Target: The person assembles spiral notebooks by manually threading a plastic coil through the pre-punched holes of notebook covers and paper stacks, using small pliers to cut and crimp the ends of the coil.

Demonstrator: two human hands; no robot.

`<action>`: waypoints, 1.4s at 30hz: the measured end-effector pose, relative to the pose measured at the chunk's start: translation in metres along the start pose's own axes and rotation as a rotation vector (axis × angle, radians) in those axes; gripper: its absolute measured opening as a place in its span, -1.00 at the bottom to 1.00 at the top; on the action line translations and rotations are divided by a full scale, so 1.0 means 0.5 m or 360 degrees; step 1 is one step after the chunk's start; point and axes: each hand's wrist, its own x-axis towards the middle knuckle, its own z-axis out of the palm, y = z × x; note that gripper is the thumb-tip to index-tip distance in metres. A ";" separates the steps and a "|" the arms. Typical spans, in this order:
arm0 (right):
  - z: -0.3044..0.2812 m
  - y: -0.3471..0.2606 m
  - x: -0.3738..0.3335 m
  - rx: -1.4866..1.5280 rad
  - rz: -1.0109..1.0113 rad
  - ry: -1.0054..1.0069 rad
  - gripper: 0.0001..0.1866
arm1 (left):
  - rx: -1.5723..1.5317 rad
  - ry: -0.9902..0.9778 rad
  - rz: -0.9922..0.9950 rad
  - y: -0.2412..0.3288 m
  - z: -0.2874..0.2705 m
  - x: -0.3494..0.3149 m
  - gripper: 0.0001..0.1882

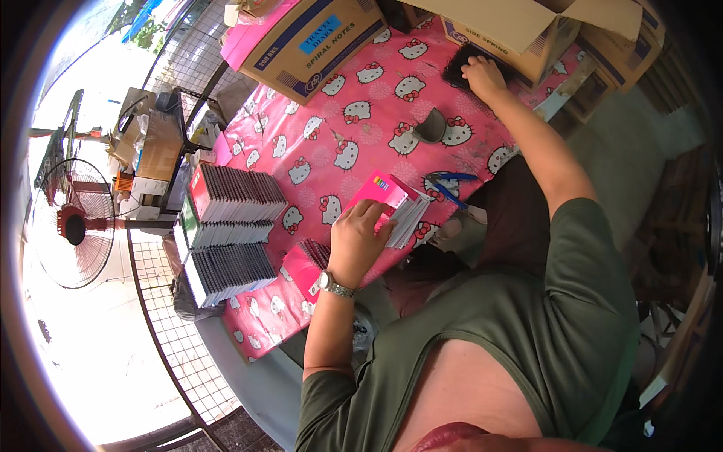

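My left hand [361, 233] is bent over a pink-covered notebook [374, 194], its fingers on the cover and its thumb at the page side. White page edges of a small stack [409, 218] show to the right of it. At the far right of the table, the fingers of my right hand [482, 75] are curled down at a dark, flat pile or tray [456, 69]; whatever they pinch is too small to make out. Blue-handled pliers [450, 187] lie right of the notebooks. Beyond them sits a grey, half-round cup-like piece [430, 126].
Rows of spiral-bound notebooks with red [235, 194], green [226, 233] and dark [230, 273] covers stand at the left. Pink spiral notebooks [305, 267] lie near my left wrist. Cardboard boxes [316, 49] line the far edge, and an open one [520, 41] stands beside my right hand.
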 end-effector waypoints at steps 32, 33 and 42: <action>-0.371 -0.352 -0.249 0.1740 -0.0843 0.0239 -0.74 | -0.0013 0.0378 0.0097 -0.017 -0.016 0.001 -0.77; -0.371 -0.352 -0.249 0.1729 -0.0867 0.0161 -0.73 | -0.0010 0.0365 0.0092 -0.015 -0.018 0.001 -0.77; -0.361 -0.344 -0.250 0.2033 -0.1079 0.0006 -0.67 | 0.0130 0.0489 0.0147 0.000 -0.017 -0.008 -0.76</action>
